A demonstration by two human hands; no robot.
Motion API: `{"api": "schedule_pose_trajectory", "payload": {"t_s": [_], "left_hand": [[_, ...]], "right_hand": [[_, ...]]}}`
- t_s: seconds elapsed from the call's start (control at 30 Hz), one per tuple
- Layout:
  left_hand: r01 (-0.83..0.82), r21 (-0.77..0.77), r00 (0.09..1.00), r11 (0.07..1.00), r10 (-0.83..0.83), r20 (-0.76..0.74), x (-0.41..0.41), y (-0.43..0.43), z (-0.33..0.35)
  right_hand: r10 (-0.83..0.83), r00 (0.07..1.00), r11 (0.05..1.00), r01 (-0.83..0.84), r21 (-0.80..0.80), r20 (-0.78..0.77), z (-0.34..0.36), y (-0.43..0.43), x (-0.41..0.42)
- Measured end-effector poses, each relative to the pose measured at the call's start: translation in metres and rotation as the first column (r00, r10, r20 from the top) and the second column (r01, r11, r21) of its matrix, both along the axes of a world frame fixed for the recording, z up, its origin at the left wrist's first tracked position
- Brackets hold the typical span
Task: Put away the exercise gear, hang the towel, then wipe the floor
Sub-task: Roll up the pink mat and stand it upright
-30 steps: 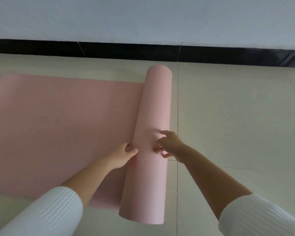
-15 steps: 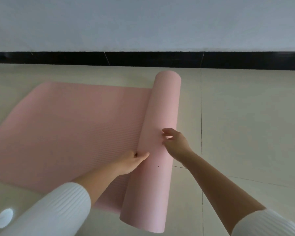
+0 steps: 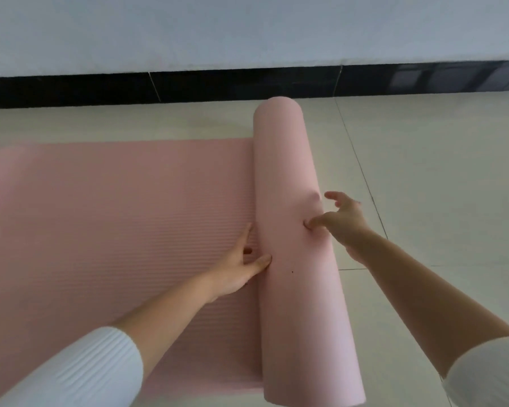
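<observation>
Right hand (image 3: pixel 343 220) shifted; mat (image 3: pixel 115 218) unbranded.

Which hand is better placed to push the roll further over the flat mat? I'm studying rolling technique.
Right. The right hand already presses its thumb into the pink foam mat roll from the far side; the left hand lies ahead of it on the flat ribbed part.

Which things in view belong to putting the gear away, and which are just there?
In the job:
pink exercise mat, part rolled
left hand at the roll's crease
right hand pressing the roll

Just there:
tiled floor
black skirting
wall
</observation>
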State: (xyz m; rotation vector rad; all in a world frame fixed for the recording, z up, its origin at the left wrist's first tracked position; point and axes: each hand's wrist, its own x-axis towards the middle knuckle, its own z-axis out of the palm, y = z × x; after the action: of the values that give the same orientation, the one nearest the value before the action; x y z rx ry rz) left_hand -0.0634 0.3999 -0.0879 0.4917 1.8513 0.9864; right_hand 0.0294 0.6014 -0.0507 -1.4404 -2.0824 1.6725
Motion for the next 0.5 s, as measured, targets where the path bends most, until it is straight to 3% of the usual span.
{"api": "schedule_pose_trajectory", "payload": {"t_s": [0.1,0.23,0.3,0.37,0.43,0.5], "left_hand": [[0.077,0.101,0.964,0.992,-0.049,-0.260,-0.011,-0.007,0.002],[0.055,0.063,0.870,0.997,-0.017,-0.493,-0.027,-0.036,-0.002],[-0.137,0.075,0.927,0.988,0.155,-0.341,-0.034,-0.049,-0.003],[-0.339,0.016,0.941,0.941,0.339,-0.015,-0.042,-0.062,0.004],[-0.377,-0.035,0.912,0.926,0.378,0.158,-0.051,-0.078,0.007],[-0.371,-0.016,0.917,0.928,0.370,0.149,-0.051,-0.093,0.005]], "right_hand": [[0.119,0.986,0.987,-0.130,0.095,0.116,0.010,-0.012,-0.006],[0.252,0.965,0.949,-0.261,0.175,0.075,0.022,-0.055,-0.035],[0.351,0.924,0.862,-0.383,0.332,0.154,0.026,-0.080,-0.056],[0.432,0.889,0.813,-0.456,0.362,0.149,0.032,-0.098,-0.072],[0.382,0.924,0.907,-0.371,0.199,-0.018,0.037,-0.107,-0.083],[0.218,0.973,0.973,-0.211,0.097,-0.074,0.035,-0.111,-0.089]]}}
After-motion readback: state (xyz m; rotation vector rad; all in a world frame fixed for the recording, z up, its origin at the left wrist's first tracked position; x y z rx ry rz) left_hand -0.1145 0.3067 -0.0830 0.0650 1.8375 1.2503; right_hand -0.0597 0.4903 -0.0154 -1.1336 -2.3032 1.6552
